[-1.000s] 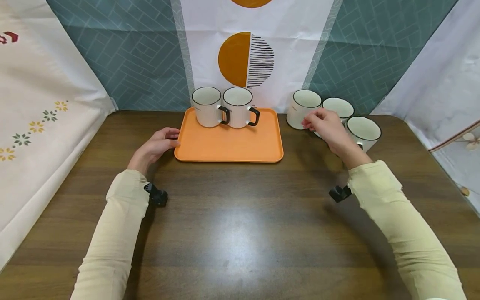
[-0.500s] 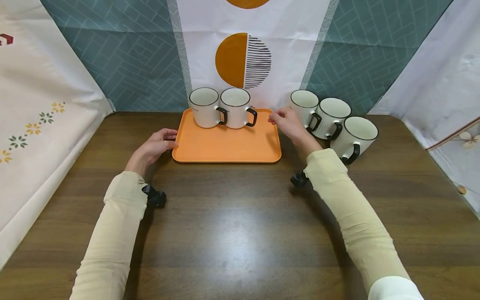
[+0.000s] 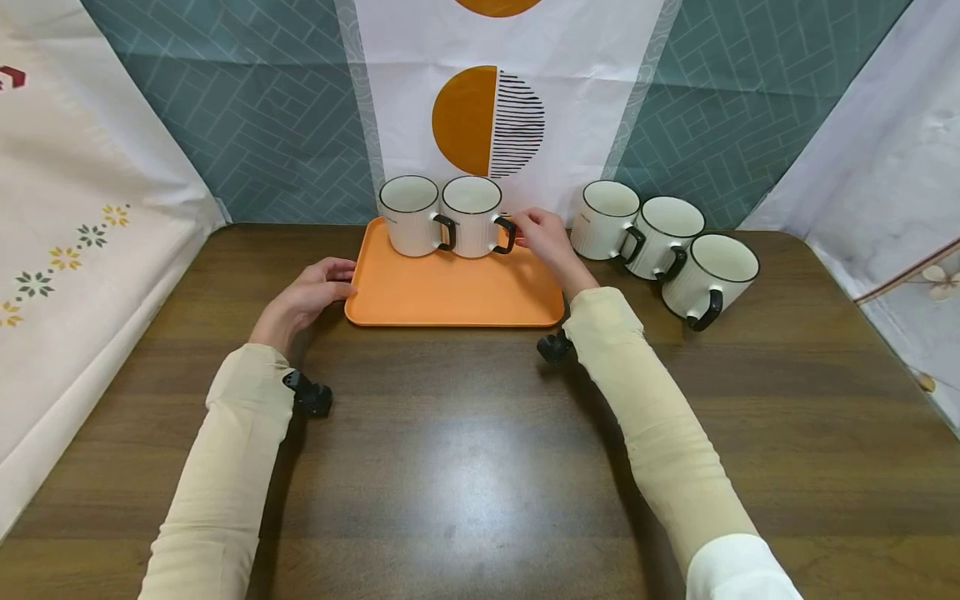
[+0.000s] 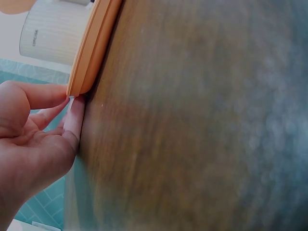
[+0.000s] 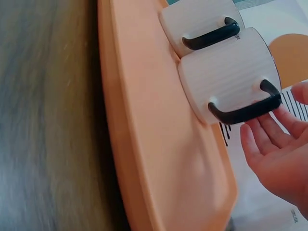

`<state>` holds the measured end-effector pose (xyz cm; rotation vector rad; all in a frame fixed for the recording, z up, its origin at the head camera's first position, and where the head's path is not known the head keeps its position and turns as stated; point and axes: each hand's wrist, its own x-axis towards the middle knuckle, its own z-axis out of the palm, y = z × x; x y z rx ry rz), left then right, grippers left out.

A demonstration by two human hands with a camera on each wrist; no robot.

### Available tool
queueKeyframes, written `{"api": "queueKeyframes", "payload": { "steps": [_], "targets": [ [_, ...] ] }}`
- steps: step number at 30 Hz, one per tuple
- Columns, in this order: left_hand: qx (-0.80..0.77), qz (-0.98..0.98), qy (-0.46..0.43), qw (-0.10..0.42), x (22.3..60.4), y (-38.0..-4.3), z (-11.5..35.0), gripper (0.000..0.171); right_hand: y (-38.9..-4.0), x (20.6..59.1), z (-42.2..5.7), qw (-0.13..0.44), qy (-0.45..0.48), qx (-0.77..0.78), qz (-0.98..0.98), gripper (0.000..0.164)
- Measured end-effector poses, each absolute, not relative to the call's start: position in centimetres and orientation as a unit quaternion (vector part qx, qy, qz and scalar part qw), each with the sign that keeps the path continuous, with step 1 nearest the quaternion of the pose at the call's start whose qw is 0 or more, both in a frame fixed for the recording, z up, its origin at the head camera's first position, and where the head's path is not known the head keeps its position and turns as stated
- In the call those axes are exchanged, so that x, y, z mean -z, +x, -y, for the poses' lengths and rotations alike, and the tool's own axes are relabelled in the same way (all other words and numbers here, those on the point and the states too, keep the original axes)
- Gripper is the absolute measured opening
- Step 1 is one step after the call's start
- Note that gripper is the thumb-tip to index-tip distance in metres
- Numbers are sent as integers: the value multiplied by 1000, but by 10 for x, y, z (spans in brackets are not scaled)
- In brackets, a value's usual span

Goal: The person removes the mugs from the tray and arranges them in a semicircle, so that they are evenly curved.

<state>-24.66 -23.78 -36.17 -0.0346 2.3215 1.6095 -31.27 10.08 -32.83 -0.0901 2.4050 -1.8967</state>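
On the orange tray [image 3: 457, 300] stand two white mugs with black rims and black handles, the left mug [image 3: 408, 221] and the right mug [image 3: 471, 221], side by side at the back. My left hand [image 3: 307, 296] is at the tray's left edge; in the left wrist view its fingertips [image 4: 53, 95] meet the rim. My right hand [image 3: 547, 242] is over the tray's back right, fingertips right at the right mug's handle. From the right wrist, those fingers [image 5: 264, 134] show beside the black handle [image 5: 245, 111], with the thumb apart from it.
Three more white mugs stand right of the tray in a slanting row: a back mug [image 3: 600, 225], a middle mug [image 3: 660, 242] and a front mug [image 3: 708, 279]. A patterned cloth backdrop [image 3: 285, 125] rises behind the brown wooden table [image 3: 450, 433].
My right hand has moved left from the three mugs, over the tray's right edge, to the right mug's handle. The left hand stays at the tray's edge.
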Motion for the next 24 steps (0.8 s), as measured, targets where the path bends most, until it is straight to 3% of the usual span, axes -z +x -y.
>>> {"api": "queueKeyframes", "payload": {
  "steps": [17, 24],
  "targets": [
    [-564, -809, -18, 163, 363, -247, 239, 55, -318, 344, -77, 39, -68, 668, -740, 24],
    [-564, -810, -19, 160, 361, -247, 239, 55, -315, 344, -79, 31, -108, 607, -787, 34]
  ]
}}
